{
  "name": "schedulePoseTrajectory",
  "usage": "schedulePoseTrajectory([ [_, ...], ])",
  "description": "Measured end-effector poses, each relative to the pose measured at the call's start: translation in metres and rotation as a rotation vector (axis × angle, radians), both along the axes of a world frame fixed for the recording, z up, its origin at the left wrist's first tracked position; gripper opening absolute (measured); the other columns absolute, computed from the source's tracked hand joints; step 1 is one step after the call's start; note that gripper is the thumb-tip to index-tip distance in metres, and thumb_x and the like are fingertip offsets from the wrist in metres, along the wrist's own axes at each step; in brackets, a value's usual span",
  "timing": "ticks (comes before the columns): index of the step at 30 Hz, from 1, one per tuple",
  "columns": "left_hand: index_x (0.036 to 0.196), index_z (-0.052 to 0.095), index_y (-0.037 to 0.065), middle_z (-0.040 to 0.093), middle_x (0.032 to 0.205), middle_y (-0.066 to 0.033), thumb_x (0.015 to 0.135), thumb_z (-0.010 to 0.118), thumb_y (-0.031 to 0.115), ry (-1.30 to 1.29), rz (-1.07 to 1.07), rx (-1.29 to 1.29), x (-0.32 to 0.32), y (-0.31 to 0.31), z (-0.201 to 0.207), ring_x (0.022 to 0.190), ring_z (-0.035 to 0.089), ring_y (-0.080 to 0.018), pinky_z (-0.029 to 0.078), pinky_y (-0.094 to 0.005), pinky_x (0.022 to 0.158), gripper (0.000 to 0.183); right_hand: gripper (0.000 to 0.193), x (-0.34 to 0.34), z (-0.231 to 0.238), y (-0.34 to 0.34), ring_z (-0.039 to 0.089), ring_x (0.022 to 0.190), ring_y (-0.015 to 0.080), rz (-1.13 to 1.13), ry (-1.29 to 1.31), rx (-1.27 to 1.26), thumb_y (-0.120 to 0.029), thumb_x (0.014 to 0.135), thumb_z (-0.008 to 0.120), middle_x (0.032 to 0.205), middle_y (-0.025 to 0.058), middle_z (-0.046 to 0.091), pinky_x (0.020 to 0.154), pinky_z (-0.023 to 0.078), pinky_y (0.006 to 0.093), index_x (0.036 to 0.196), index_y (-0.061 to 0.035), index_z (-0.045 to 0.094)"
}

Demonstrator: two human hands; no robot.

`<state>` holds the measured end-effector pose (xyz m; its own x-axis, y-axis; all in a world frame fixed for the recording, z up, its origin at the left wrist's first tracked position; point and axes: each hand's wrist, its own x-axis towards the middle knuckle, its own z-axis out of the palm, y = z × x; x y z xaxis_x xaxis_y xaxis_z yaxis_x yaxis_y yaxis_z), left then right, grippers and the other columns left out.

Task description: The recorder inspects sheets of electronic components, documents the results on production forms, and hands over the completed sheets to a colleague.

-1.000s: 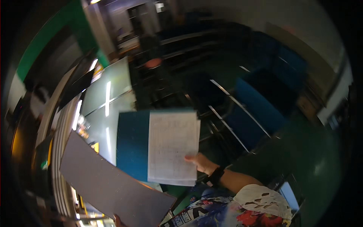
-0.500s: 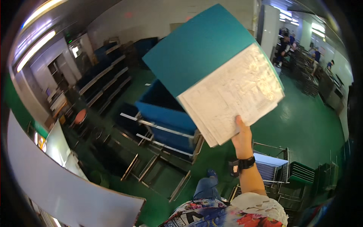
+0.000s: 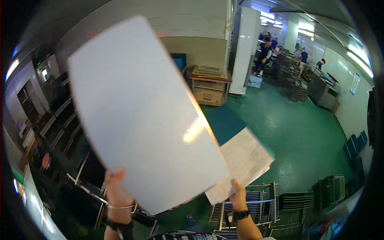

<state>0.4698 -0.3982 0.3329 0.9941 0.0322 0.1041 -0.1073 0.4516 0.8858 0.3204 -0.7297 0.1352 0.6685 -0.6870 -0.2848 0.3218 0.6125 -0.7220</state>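
Note:
A large white board [image 3: 144, 104] is held up at a tilt in front of me, with my left hand [image 3: 116, 186] closed on its lower left edge. The fingers behind the board are hidden. My right hand [image 3: 239, 195] grips a stack of white paper sheets [image 3: 244, 164] by its lower edge, thumb on top. Behind the sheets, a teal board [image 3: 227, 124] reaches up and is partly covered by the white board.
Metal racks [image 3: 256, 204] stand low by my right arm. A small table [image 3: 216, 76] with cardboard boxes [image 3: 208, 95] under it is against the far wall. Several people [image 3: 264, 56] work at the far right beside stacked racks. Dark racks [image 3: 60, 124] line the left.
The white board has come up from the lower left into the middle, with my left hand now in view on it. The papers and teal board have lowered, and the view has turned right.

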Motion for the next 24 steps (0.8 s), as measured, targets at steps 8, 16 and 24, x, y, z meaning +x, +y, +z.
schedulePoseTrajectory([
  [8,0.108,0.061,0.001,0.065,0.097,-0.0049,0.086,0.064,0.016,0.279,-0.679,0.016,0.090,-0.180,-0.069,0.085,0.061,-0.0141,0.050,-0.0298,0.074,0.027,0.047,-0.042,-0.020,-0.061,0.055,0.105,0.0302,-0.169,0.111,0.083,-0.003,0.085,0.058,0.117,0.0164,0.054,0.094,0.045,0.0445,0.128,0.0028,0.039],
  [16,0.112,0.059,-0.001,0.065,0.102,-0.0084,0.087,0.063,0.018,0.346,-0.982,0.153,0.139,-0.225,-0.120,0.087,0.063,-0.0165,0.052,-0.0299,0.075,0.031,0.049,-0.005,0.003,-0.132,0.054,0.107,0.0309,-0.180,0.110,-0.037,-0.008,0.088,0.058,0.119,0.0159,0.052,0.092,0.046,0.0439,0.130,0.0010,0.037],
  [24,0.104,0.064,0.001,0.066,0.097,-0.0066,0.087,0.064,0.019,0.349,-1.031,0.209,0.221,-0.333,-0.138,0.086,0.063,-0.0158,0.052,-0.0314,0.077,0.025,0.051,0.069,-0.005,-0.212,0.049,0.115,0.0285,-0.241,-0.012,-0.049,-0.010,0.087,0.059,0.126,0.0126,0.050,0.101,0.038,0.0428,0.133,-0.0010,0.037],
])
